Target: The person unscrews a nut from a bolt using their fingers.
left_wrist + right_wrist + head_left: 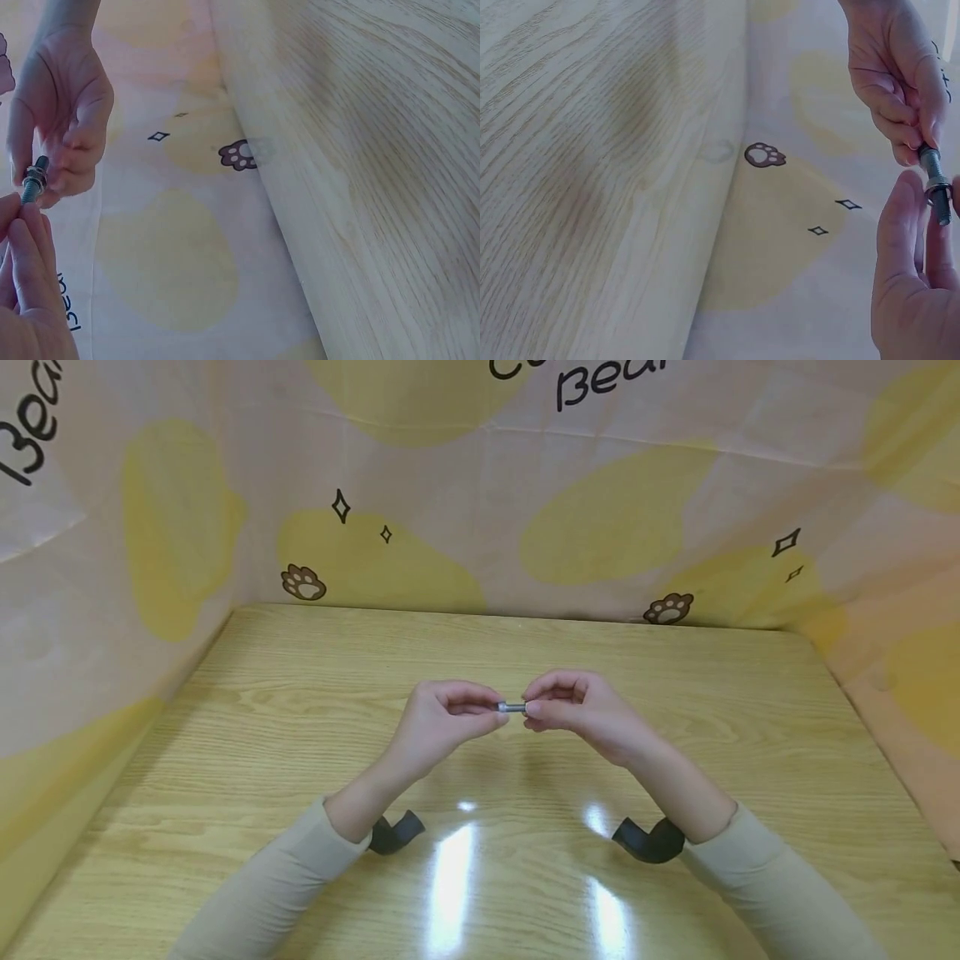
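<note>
A small metal bolt (514, 707) is held level between the two hands, above the wooden table. The left hand (442, 718) pinches one end between thumb and fingertips, hiding that end. From the other side, the right hand (581, 710) has its thumb and fingers around the nut (938, 193) near the bolt's far end. The left wrist view shows threads on the bolt (29, 193), with the nut and a ring-like flange (34, 177) round it. A dark tip (943, 216) sticks out past the nut in the right wrist view.
The wooden table (337, 668) ends at a printed cloth backdrop (487, 527) behind and at both sides. Dark curved wrist mounts (651, 841) jut inward from both sleeves. Bright light reflections lie on the near tabletop.
</note>
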The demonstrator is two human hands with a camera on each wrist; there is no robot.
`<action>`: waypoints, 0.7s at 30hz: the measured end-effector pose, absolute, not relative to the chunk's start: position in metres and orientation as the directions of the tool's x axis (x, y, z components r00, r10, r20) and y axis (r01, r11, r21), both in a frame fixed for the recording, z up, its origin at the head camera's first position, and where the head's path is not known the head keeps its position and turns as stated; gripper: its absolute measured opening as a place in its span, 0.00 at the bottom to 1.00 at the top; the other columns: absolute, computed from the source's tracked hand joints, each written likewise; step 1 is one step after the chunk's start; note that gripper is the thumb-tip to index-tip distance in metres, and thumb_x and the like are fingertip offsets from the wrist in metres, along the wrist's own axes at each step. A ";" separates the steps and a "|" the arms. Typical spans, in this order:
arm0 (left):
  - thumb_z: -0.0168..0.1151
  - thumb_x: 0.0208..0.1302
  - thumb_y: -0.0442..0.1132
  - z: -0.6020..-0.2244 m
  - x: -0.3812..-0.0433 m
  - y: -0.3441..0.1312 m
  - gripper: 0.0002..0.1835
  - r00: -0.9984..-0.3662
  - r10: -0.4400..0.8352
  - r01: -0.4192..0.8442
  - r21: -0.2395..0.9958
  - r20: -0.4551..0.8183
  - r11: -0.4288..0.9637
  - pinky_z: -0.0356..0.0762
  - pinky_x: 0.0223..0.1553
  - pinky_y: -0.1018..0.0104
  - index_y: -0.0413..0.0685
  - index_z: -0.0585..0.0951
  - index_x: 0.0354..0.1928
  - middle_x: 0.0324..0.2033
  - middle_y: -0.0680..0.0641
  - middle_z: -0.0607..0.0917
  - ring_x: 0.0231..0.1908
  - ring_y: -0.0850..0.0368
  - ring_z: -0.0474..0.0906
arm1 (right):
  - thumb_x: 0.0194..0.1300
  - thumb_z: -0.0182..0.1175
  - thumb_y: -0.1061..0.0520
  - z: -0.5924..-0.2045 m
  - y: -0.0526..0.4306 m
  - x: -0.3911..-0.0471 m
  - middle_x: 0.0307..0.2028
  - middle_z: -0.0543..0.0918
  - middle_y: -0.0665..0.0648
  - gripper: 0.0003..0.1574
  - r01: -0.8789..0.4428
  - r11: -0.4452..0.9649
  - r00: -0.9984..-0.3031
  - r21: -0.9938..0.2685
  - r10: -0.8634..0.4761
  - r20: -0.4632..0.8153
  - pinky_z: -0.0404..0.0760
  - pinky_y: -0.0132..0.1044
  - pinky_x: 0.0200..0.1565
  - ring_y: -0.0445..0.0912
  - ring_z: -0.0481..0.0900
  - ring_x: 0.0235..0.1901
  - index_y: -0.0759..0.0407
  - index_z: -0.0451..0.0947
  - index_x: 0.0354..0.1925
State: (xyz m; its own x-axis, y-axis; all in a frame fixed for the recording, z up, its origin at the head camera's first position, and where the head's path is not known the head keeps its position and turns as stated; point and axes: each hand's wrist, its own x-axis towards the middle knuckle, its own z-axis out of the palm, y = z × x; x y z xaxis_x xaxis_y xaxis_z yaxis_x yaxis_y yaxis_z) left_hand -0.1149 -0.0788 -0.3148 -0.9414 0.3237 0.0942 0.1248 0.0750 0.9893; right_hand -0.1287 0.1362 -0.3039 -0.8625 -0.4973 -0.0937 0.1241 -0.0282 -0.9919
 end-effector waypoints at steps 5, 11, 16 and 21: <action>0.69 0.52 0.32 -0.314 -0.115 -0.078 0.10 -0.944 0.317 0.119 0.990 0.087 0.082 0.82 0.39 0.61 0.36 0.83 0.37 0.33 0.43 0.86 0.33 0.53 0.83 | 0.59 0.58 0.69 -0.303 0.138 -0.129 0.33 0.81 0.53 0.09 0.114 -0.036 -0.865 -0.993 -0.495 -0.081 0.81 0.35 0.43 0.43 0.81 0.33 0.58 0.77 0.38; 0.69 0.53 0.34 -0.314 -0.115 -0.077 0.10 -0.946 0.314 0.109 0.990 0.077 0.086 0.82 0.40 0.62 0.37 0.84 0.37 0.33 0.44 0.86 0.33 0.53 0.84 | 0.66 0.54 0.63 -0.302 0.136 -0.129 0.28 0.82 0.55 0.05 0.161 -0.010 -0.852 -0.987 -0.506 -0.134 0.83 0.36 0.37 0.44 0.82 0.28 0.60 0.77 0.37; 0.69 0.53 0.32 -0.314 -0.115 -0.077 0.10 -0.944 0.316 0.119 0.990 0.089 0.077 0.82 0.39 0.61 0.36 0.83 0.37 0.33 0.43 0.86 0.33 0.53 0.84 | 0.59 0.58 0.69 -0.303 0.137 -0.129 0.31 0.82 0.53 0.09 0.123 -0.024 -0.861 -0.992 -0.500 -0.094 0.82 0.35 0.41 0.42 0.81 0.31 0.58 0.77 0.37; 0.69 0.52 0.32 -0.315 -0.116 -0.078 0.10 -0.946 0.310 0.121 0.990 0.092 0.074 0.82 0.39 0.62 0.36 0.84 0.37 0.33 0.43 0.86 0.33 0.53 0.84 | 0.62 0.57 0.67 -0.304 0.138 -0.129 0.33 0.81 0.54 0.07 0.116 -0.039 -0.867 -0.993 -0.491 -0.082 0.82 0.35 0.42 0.43 0.81 0.33 0.57 0.77 0.38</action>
State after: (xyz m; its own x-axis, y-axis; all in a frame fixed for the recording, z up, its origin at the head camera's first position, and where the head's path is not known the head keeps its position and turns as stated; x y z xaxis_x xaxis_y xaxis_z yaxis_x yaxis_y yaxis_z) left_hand -0.1157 -0.0779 -0.3145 -0.9463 0.3099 0.0921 0.1205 0.0737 0.9900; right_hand -0.1295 0.1377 -0.3039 -0.8674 -0.4909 -0.0820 0.1159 -0.0389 -0.9925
